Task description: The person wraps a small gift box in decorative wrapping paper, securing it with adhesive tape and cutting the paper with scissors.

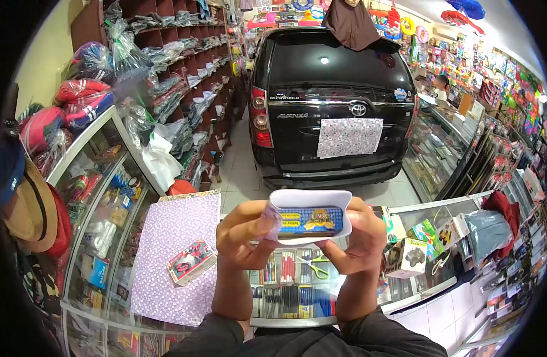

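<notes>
Both my hands hold up a sleeve of wrapping paper (309,197), its open end facing me and its white inner side showing. Down inside it is the end of a printed box (309,220) in blue, yellow and gold. My left hand (245,235) grips the left side of the sleeve, where a bit of the floral outer side shows. On the right side, my right hand (358,238) pinches the paper, thumb at the lower edge. Beneath my hands, a pair of scissors (319,271) with green handles lies on the glass counter (267,321).
At left on the counter lies a sheet of purple floral wrapping paper (160,256) with a printed box (192,262) on it. Several small boxes (406,257) stand to the right. Beyond the counter is a parked black car (339,77); another person (441,88) is at far right.
</notes>
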`<move>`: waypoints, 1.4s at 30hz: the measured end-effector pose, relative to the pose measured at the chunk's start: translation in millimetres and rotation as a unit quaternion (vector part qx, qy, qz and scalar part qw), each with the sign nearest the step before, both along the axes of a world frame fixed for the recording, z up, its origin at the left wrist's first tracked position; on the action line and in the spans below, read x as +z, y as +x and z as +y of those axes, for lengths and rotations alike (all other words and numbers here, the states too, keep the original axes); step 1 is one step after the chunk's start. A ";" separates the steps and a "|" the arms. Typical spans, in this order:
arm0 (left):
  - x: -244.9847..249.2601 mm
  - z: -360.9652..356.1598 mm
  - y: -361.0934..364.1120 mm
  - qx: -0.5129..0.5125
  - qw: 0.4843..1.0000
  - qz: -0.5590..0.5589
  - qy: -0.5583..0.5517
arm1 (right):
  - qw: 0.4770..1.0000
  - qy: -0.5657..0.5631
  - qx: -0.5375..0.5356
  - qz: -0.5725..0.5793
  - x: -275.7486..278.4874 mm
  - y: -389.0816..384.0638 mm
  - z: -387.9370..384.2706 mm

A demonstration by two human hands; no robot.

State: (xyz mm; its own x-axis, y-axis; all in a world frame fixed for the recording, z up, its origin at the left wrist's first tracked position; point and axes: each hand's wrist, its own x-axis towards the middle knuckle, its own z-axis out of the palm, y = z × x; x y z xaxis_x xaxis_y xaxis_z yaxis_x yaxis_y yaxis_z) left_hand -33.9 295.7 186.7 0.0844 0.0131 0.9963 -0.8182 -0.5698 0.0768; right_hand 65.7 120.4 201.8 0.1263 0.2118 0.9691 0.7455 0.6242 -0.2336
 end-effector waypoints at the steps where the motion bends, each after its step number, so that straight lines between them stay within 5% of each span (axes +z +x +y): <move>1: -2.0 -1.5 1.8 -0.013 1.000 0.003 -0.008 | 1.000 0.001 0.003 0.001 -0.1 1.5 -0.4; 15: -3.1 -24.3 21.4 0.109 0.993 -0.032 0.028 | 0.994 -0.103 0.016 -0.019 9.0 13.6 -3.8; 18: -3.3 -31.0 21.8 -0.095 0.990 -0.017 -0.102 | 0.994 -0.101 0.025 -0.016 6.7 15.1 -3.0; 21: -5.0 -35.7 19.2 -0.294 0.928 -0.002 -0.230 | 0.996 -0.093 0.015 -0.006 5.0 12.7 -0.5; 22: 0.0 -23.7 31.4 0.033 0.993 -0.102 -0.054 | 0.996 -0.090 0.014 -0.002 4.3 12.7 0.4; 26: -5.3 -14.9 20.5 0.154 0.987 -0.048 -0.009 | 0.998 -0.064 0.022 0.008 0.7 14.6 7.8; 42: -2.5 -10.8 22.6 0.149 0.989 -0.018 -0.014 | 0.997 -0.070 0.003 0.027 -0.7 16.3 15.9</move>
State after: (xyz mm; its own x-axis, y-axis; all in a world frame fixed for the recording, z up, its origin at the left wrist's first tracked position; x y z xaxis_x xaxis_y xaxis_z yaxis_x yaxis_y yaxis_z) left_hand -11.3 284.9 184.2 0.0363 0.0603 0.9975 -0.6173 -0.7836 0.0698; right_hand 82.0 136.3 201.2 0.1754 0.3455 0.9219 0.7254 0.5878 -0.3583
